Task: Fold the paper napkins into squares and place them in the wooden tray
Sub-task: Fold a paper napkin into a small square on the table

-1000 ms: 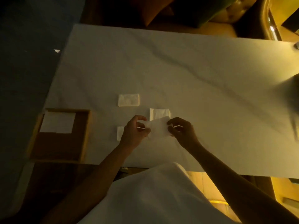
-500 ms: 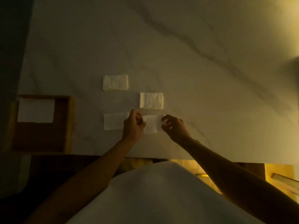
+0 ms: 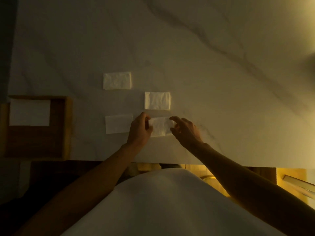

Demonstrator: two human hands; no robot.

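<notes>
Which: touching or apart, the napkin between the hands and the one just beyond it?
Apart. Head view shows bare table between the nearer napkin and the napkin beyond it.
</notes>
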